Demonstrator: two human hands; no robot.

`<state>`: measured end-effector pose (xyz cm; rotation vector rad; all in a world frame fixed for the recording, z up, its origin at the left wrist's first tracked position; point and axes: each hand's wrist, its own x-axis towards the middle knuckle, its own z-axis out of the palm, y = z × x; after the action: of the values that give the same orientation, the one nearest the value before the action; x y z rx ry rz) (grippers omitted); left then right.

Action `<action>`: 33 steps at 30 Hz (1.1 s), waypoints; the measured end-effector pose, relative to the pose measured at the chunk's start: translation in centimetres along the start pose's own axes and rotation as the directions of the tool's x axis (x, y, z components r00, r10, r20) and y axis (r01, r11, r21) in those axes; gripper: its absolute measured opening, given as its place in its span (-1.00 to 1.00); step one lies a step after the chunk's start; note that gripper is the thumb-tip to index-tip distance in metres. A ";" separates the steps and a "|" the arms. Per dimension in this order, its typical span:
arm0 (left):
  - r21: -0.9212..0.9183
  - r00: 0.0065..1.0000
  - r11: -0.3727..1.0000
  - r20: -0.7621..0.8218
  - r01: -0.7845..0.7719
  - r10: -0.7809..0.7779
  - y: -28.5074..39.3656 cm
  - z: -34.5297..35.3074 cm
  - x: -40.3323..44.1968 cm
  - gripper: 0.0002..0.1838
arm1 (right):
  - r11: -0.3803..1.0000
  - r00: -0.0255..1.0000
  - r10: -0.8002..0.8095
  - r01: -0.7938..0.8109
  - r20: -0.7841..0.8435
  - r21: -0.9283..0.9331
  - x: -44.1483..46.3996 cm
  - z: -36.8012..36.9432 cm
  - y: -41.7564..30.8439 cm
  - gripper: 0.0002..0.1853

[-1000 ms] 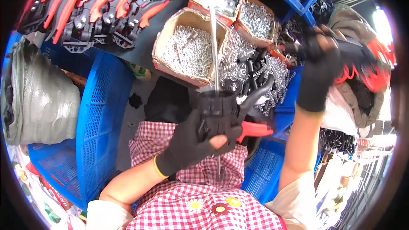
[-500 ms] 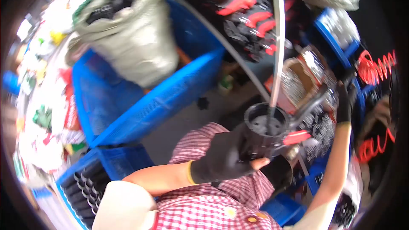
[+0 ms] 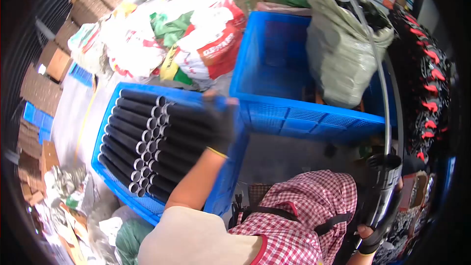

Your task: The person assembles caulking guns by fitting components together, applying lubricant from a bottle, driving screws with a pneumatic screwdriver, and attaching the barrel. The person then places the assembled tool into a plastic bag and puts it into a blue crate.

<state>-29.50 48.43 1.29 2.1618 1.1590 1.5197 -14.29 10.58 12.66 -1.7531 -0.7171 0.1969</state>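
My left hand (image 3: 219, 123), in a black glove with bare fingertips, is over the right side of a blue crate (image 3: 105, 159). Motion smears its fingers, so I cannot tell whether they hold anything. Rows of black tubes (image 3: 130, 125) with pale ring-shaped ends fill this crate. At lower right, my right hand (image 3: 375, 238), also gloved, is wrapped round a shiny black cylinder (image 3: 384, 186). From the cylinder's open collar a long metal rod (image 3: 381, 78) rises to a round, pale end. Part of the right hand is hidden behind the cylinder.
A larger blue bin (image 3: 304, 115) holds a pale green woven sack (image 3: 338, 54) of black parts. Black pieces with red parts (image 3: 431, 88) line the far right. Printed sacks (image 3: 208, 44) lie behind the crate. Cardboard boxes (image 3: 51, 61) are stacked at left.
The view has swung left. My left hand has let go of the black cylinder and moved over the tube crate. My right hand has come back from the bins at right and grips the cylinder.
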 end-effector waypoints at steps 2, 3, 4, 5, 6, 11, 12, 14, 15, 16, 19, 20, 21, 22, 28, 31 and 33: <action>0.523 0.910 0.745 -0.248 0.414 -0.331 -12.1 -2.0 -4.4 -0.28 | 0.998 0.996 0.038 -0.034 0.075 -0.050 0.1 1.3 -0.8 0.38; 0.559 0.887 0.692 -0.233 0.457 -0.397 -18.3 -3.1 -8.2 -0.34 | 0.995 0.996 0.029 -0.021 0.082 -0.100 -0.1 1.4 -0.3 0.36; 0.556 0.867 0.673 -0.217 0.488 -0.449 -20.6 -3.4 -10.1 -0.39 | 0.992 0.988 0.025 -0.006 0.149 -0.125 0.0 1.4 0.1 0.34; 0.554 0.843 0.652 -0.201 0.518 -0.499 -22.8 -3.7 -12.0 -0.44 | 0.992 0.987 0.052 -0.034 0.154 -0.118 -0.2 2.1 -0.1 0.33; 0.505 0.828 0.673 -0.178 0.541 -0.532 -22.3 -2.6 -12.0 -0.49 | 0.987 0.980 0.059 -0.029 0.189 -0.157 -0.1 2.5 0.0 0.32; 0.163 0.569 0.712 0.493 0.683 -0.658 -22.9 7.3 -9.0 -0.35 | 0.969 0.935 0.060 0.030 0.350 -0.246 -0.1 3.1 -0.3 0.29; 0.096 0.500 0.641 0.543 0.761 -0.675 -24.8 10.0 -9.3 -0.36 | 0.974 0.918 0.078 0.012 0.388 -0.225 -0.4 3.0 -0.4 0.28; -0.252 0.453 0.396 0.677 0.883 -0.580 -26.5 11.4 -10.2 -0.42 | 0.952 0.865 -0.085 0.217 0.495 -0.215 -0.5 2.8 0.1 0.24; -0.477 0.429 0.058 0.722 0.877 -0.543 -24.0 10.9 -9.6 -0.47 | 0.949 0.846 -0.162 0.275 0.508 -0.155 -0.4 4.0 -0.4 0.20; -0.642 0.478 -0.213 0.717 0.737 -0.508 -19.6 8.1 -6.8 -0.53 | 0.800 0.792 -0.291 0.509 0.537 -0.317 -0.4 4.4 -2.0 0.11; -0.790 0.551 -0.428 0.613 0.439 -0.566 -13.0 3.1 -1.2 -0.68 | 0.711 0.667 -0.348 0.646 0.658 -0.278 -0.6 4.8 -1.6 0.01; -0.826 0.565 -0.402 0.563 0.395 -0.603 -11.8 2.3 0.4 -0.71 | 0.739 0.676 -0.355 0.626 0.646 -0.250 -0.9 5.3 -1.3 0.01; -0.819 0.619 -0.453 0.567 0.352 -0.544 -10.1 2.2 1.7 -0.72 | 0.707 0.666 -0.337 0.646 0.666 -0.288 -1.2 5.5 -1.8 0.01; -0.848 0.666 -0.386 0.526 0.363 -0.528 -7.4 2.2 2.5 -0.70 | 0.670 0.661 -0.317 0.664 0.681 -0.332 -1.5 5.6 -2.5 0.00; -0.875 0.873 0.019 0.482 0.484 -0.076 10.6 -0.2 6.4 -0.53 | 0.583 0.740 -0.434 0.665 0.514 -0.467 -4.7 0.9 -1.7 -0.13; -0.656 0.555 -0.012 0.630 0.755 0.544 20.5 0.0 3.8 -0.29 | 0.570 0.777 -0.591 0.594 0.218 -0.568 -4.4 -0.6 -1.6 -0.16; -0.519 0.304 0.133 0.668 0.844 0.679 27.4 -1.2 -0.4 -0.25 | 0.588 0.796 -0.605 0.426 -0.024 -0.688 -4.4 -1.6 -3.5 -0.16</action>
<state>-17.99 30.06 18.14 1.1486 -0.3439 0.1354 -18.26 7.27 15.35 -2.0655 -1.1710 -0.7861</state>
